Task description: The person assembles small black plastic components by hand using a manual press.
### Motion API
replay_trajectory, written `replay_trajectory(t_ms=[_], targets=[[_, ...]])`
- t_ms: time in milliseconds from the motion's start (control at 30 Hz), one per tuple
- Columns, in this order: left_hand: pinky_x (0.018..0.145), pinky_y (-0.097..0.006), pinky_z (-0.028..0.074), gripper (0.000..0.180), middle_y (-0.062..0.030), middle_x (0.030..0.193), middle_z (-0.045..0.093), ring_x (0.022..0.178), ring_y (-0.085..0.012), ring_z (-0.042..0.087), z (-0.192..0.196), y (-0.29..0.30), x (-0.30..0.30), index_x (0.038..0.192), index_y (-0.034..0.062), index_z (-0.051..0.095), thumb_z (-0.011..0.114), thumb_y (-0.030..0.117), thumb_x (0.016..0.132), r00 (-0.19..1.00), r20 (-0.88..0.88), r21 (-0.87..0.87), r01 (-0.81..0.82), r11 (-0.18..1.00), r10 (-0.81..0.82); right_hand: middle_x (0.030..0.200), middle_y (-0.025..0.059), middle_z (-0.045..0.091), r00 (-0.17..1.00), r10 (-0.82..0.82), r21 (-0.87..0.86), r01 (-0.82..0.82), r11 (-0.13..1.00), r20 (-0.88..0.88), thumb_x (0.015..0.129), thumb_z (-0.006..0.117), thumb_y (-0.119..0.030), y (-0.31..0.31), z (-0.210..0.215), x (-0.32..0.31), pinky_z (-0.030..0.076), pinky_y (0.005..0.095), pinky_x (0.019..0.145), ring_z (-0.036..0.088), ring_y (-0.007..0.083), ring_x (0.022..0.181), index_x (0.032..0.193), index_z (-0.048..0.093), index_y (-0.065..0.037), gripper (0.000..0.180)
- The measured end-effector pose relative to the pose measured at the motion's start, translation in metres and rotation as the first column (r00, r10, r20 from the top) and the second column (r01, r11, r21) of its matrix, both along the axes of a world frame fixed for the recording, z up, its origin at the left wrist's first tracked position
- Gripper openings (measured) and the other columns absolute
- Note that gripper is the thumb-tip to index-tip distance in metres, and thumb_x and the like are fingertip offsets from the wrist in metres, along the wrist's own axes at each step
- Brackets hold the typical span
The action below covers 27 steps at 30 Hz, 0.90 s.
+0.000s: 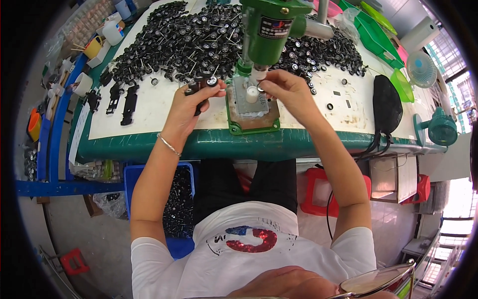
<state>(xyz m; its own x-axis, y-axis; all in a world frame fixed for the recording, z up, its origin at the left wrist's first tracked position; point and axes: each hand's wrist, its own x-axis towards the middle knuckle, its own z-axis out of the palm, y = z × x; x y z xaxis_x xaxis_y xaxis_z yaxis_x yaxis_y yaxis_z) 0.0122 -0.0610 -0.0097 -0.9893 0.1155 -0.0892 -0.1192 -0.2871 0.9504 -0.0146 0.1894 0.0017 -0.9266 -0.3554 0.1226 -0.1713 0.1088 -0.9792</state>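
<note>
The wheeled black piece [199,80] is up in your left hand [190,102], left of the green press [269,40]. Around it, far left, a yellow mug [93,48] and a white bottle [113,32] stand near the table's edge; further in, black chassis parts [130,104] lie on the white tabletop [149,112]. Beyond your hands sprawls a heap of black wheels and axles [179,40], reaching right past the press. That press is the obstacle: its head hangs over the middle, and a white post [252,94] stands on its base [254,123] between your hands. On to the right, a loose black ring [329,106], a black pouch [387,107], then a green fan [442,128].

Now the grip! Your left fingers are wrapped around the wheeled piece, dark wheels poking out above them, one silver hub showing. Your right hand [291,92] pinches a small round part [260,88] just beside the post; whether those two touch, you can't tell.

And the pose: left forearm slanting up from below, bracelet [169,144] at the wrist, thumb side toward the post. Right forearm angles in from lower right, fingers curled, tips pointing left beneath the press head.
</note>
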Motion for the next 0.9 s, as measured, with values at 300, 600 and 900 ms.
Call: replay_trajectory(t_ms=[300, 600, 900], targets=[[0.079, -0.024, 0.045, 0.024, -0.0029, 0.089, 0.069, 0.082, -0.0082, 0.060, 0.003, 0.017, 0.000, 0.096, 0.0016, 0.071, 0.077, 0.011, 0.075, 0.991, -0.127, -0.110, -0.051, 0.993, 0.037, 0.090, 0.0027, 0.058, 0.947, -0.102, 0.104, 0.140, 0.985, -0.304, 0.090, 0.063, -0.021, -0.023, -0.023, 0.004, 0.046, 0.0260, 0.073, 0.057, 0.0106, 0.080, 0.098, 0.069, -0.002, 0.021], [0.076, -0.023, 0.048, 0.021, -0.0039, 0.086, 0.070, 0.078, -0.0083, 0.062, 0.010, 0.046, -0.002, 0.092, -0.0001, 0.072, 0.079, 0.009, 0.074, 0.986, -0.164, -0.102, -0.054, 0.993, 0.037, 0.090, 0.0005, 0.063, 0.984, -0.167, -0.068, 0.163, 0.984, -0.067, 0.096, 0.052, -0.023, -0.004, -0.009, -0.005, 0.042, 0.0202, 0.063, 0.054, 0.0058, 0.072, 0.116, 0.063, -0.004, 0.029], [0.075, -0.024, 0.050, 0.019, -0.0058, 0.085, 0.068, 0.078, -0.0092, 0.062, 0.014, 0.065, -0.007, 0.089, -0.0005, 0.070, 0.077, 0.008, 0.074, 0.986, -0.168, -0.014, -0.024, 1.000, 0.022, 0.084, 0.0005, 0.057, 0.929, -0.356, -0.495, 0.263, 0.828, -0.102, 0.095, 0.050, -0.029, 0.028, 0.108, -0.058, 0.042, 0.0221, 0.057, 0.051, 0.0083, 0.063, 0.103, 0.063, -0.002, 0.030]])
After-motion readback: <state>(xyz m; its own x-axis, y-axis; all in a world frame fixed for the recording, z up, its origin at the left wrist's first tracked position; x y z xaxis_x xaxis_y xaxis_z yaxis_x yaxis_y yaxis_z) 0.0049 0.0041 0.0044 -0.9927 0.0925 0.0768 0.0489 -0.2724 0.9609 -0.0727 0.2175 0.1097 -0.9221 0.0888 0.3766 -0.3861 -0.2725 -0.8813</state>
